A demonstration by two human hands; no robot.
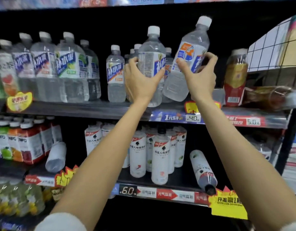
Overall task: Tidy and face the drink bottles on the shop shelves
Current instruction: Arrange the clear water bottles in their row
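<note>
1. Two clear plastic drink bottles with white caps are in my hands at the upper shelf. My left hand wraps an upright bottle, fingers curled round its blue-and-white label; its base sits at or just above the dark metal shelf board, and I cannot tell which.
2. My right hand pinches the second bottle at label height, thumb on one side, fingers curled over the other. This bottle is tilted, cap leaning right, base clear of the shelf.
3. Risk: the tilted bottle is held at mid-body only. I judge a slip likely if I swing it upright quickly, since the liquid weight sits below the grip.
4. Risk: the two bottles are touching or just apart near their labels. Setting one down carelessly could knock the smaller clear bottle standing just left.
5. Risk: the amber tea bottle with red-and-gold label stands near my right wrist; a wide elbow swing could topple it.
6. Noted: a white bottle with black cap lies fallen on the lower shelf, cap close to the front edge. A jolt to the shelving could roll it off.
</note>
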